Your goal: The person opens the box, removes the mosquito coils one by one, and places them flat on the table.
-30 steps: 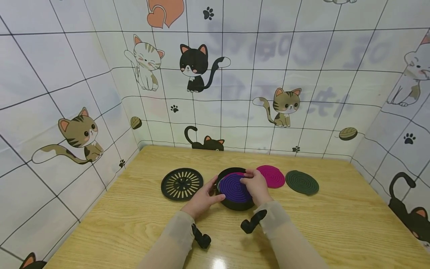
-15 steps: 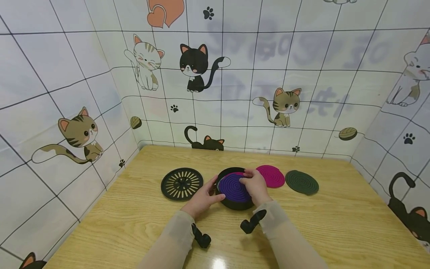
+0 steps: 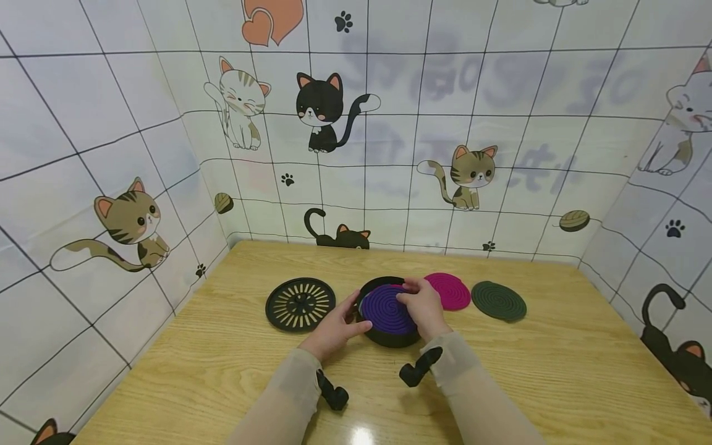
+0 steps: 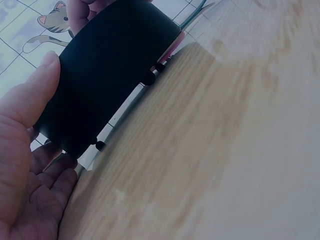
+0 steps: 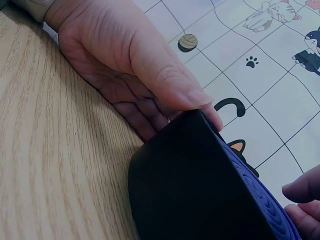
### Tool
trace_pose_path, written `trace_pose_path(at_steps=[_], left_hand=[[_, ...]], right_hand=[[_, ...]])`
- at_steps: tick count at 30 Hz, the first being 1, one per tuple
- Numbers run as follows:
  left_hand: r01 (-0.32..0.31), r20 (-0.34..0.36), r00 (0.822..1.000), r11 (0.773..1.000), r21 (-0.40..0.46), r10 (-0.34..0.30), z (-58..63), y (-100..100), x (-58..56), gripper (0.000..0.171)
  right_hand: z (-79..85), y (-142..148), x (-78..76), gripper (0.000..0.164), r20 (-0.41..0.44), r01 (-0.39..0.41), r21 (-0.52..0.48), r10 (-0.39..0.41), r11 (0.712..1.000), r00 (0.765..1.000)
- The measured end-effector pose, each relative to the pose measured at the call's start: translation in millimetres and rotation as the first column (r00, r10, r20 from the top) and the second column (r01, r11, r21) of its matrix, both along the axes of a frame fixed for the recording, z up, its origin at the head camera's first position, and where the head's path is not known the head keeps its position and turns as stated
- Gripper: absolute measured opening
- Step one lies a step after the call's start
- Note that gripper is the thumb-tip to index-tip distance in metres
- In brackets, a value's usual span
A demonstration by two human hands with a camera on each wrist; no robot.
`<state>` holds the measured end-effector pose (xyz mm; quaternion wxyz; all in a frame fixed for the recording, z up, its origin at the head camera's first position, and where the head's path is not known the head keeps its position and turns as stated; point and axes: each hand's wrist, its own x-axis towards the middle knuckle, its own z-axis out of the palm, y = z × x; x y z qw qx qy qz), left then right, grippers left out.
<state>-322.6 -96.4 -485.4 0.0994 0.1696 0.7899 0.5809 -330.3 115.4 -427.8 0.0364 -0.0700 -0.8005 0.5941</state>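
Observation:
A black round holder [image 3: 392, 339] stands on the table with a purple coiled coaster [image 3: 386, 309] lying on top at its mouth. A sliver of magenta shows behind that coaster. My left hand [image 3: 334, 327] grips the left side of the holder; in the left wrist view its thumb [image 4: 45, 85] lies along the wall and the fingers curl in below. My right hand [image 3: 424, 309] is at the holder's right side, thumb and fingertips pinching the purple coaster's edge. The right wrist view shows those fingertips [image 5: 305, 200] right at the purple coils. Small dark feet [image 4: 148, 78] show under the holder.
A black slotted lid [image 3: 300, 304] with a knob lies left of the holder. To the right lie a magenta coaster [image 3: 449, 292] and a dark green coaster [image 3: 499, 301]. A cat-printed wall covering [image 3: 389, 185] rises behind the wooden table [image 3: 556, 371].
Both hands stay nearly still at the holder. The purple coaster has shifted slightly toward the far side, and less magenta shows behind it.

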Motion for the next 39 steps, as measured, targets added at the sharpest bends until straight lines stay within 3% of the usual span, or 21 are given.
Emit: trace_pose_path(at_steps=[10, 20, 28, 35, 39], left_hand=[[0.002, 0.005, 1.000, 1.000, 0.010, -0.002, -0.9, 0.2, -0.4, 0.090], [-0.001, -0.031, 1.000, 1.000, -0.014, 0.001, 3.9, 0.8, 1.8, 0.088], [-0.005, -0.023, 1.000, 1.000, -0.005, 0.005, 13.2, 2.3, 8.8, 0.086], [-0.008, -0.025, 1.000, 1.000, -0.024, 0.008, 11.5, 1.6, 8.3, 0.086], [0.010, -0.013, 1.000, 1.000, -0.002, -0.010, 20.6, 1.1, 13.2, 0.086]], right_hand=[[5.9, 2.0, 0.3, 0.044, -0.011, 0.006, 0.062, -0.005, 0.998, 1.000], [7.1, 5.2, -4.5, 0.045, -0.012, -0.046, -0.036, 0.046, 0.998, 0.999], [5.7, 6.0, -5.7, 0.046, -0.008, -0.027, -0.068, 0.026, 0.997, 1.000], [5.2, 8.3, -5.0, 0.045, -0.018, -0.032, -0.099, 0.030, 0.995, 0.999], [3.6, 11.0, -5.4, 0.043, -0.004, -0.042, -0.102, 0.042, 0.994, 0.999]])
